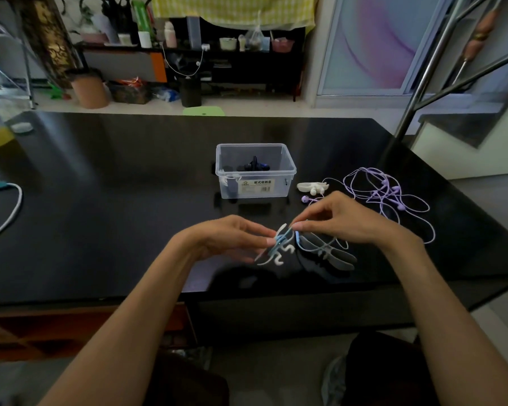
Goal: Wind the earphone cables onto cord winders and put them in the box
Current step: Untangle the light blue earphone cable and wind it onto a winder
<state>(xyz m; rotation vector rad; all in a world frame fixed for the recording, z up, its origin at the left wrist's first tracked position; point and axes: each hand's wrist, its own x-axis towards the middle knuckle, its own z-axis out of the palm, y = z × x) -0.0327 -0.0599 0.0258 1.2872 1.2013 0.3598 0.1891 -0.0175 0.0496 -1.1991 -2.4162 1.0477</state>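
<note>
Two bare forearms reach over a glossy black table (129,200); the left hand (232,238) pinches a white cord winder (279,247) just above the tabletop, and the right hand (335,218) pinches a pale blue earphone cable (320,249), drawing it against the winder — some blue turns already cross its middle. The cable looks thin, limp and very light, likely to slip or spring loose unless kept taut; the winder seems small and fairly stiff, best held by its ends so the middle stays free. Behind the hands stands a clear plastic box (255,189) with something dark inside. To its right lie another white winder (308,186) and a loose tangle of purple earphones (387,194), not yet wound. The shiny surface mirrors the hands; it would let small parts slide. Beyond are a cluttered dark shelf (188,51), a tiled floor and a pastel glass door (379,39).
</note>
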